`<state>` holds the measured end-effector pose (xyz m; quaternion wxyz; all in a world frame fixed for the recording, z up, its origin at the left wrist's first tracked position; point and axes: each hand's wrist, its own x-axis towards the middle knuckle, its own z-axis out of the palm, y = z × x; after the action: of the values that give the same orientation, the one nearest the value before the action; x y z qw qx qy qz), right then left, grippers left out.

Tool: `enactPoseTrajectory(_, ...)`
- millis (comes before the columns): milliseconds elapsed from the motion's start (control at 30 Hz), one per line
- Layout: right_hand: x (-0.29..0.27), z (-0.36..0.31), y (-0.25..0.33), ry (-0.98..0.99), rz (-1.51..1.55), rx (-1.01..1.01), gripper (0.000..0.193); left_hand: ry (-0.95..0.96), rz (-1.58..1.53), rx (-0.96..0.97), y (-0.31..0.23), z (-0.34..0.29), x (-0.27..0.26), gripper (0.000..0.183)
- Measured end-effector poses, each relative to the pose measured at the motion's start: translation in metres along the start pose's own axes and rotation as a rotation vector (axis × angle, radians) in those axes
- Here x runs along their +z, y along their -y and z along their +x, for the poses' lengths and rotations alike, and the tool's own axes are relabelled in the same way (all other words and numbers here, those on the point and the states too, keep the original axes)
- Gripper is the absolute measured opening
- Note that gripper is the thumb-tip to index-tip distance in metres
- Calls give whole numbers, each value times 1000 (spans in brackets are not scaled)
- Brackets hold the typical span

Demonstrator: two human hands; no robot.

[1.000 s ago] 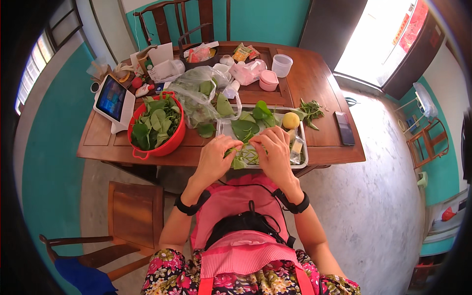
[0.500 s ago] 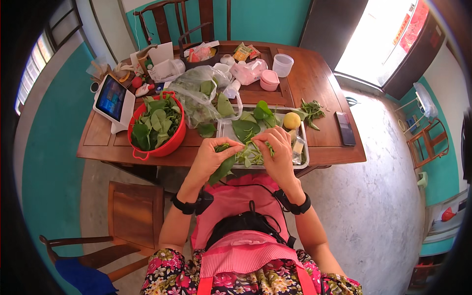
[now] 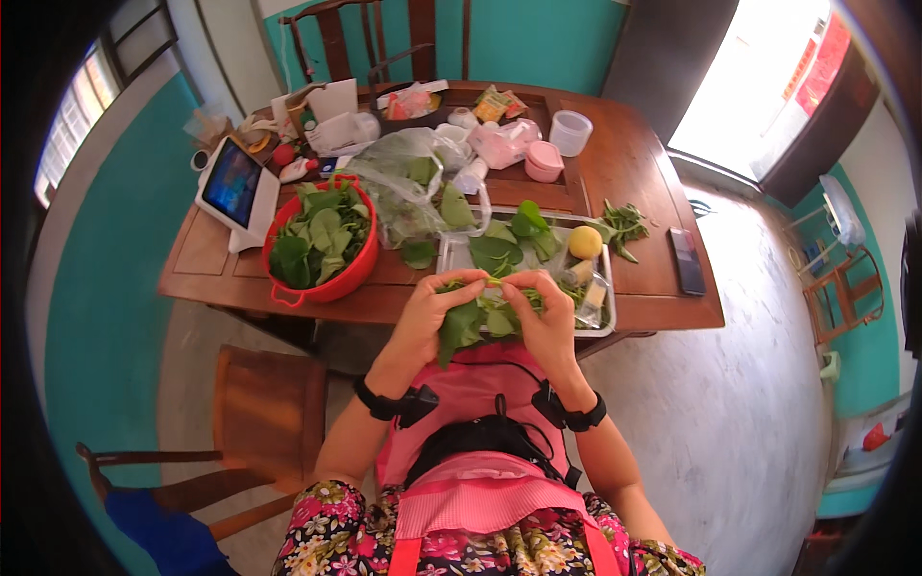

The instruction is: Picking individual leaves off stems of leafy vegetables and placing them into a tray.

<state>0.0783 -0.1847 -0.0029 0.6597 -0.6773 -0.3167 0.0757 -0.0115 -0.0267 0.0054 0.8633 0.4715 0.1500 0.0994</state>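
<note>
My left hand (image 3: 434,312) is closed round leafy green stems (image 3: 461,328), whose broad leaves hang below its fingers. Close by on the right, my right hand (image 3: 545,315) pinches part of the greens too. The fingertips of both hands nearly meet over a stem. Both are above the near edge of a metal tray (image 3: 612,283), which holds large loose leaves (image 3: 495,253), a round yellow fruit (image 3: 585,242) and a small clear packet (image 3: 593,300). More greens lie partly hidden behind my hands. Left of the tray, a red basket (image 3: 338,285) is heaped with leaves.
A clear plastic bag (image 3: 384,173) of leaves lies behind the tray. A tablet on a white stand (image 3: 237,192) is at the left; a phone (image 3: 687,261) and loose greens (image 3: 626,230) are at the right. Tubs and packets crowd the back. A wooden chair (image 3: 269,413) stands at lower left.
My fingertips have come closer together over the stem. The leaves under my left hand have shifted right. The whole view has tilted a little.
</note>
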Motion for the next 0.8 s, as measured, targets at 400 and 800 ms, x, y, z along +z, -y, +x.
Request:
enactPoseTrajectory(400, -17, 13, -19, -108, -543, -356, 9, -294, 228, 394, -91, -32, -55, 19)
enactPoseTrajectory(800, -12, 26, -57, 107, -761, -342, 14, -609, 1936, 745, -133, 25, -202, 36)
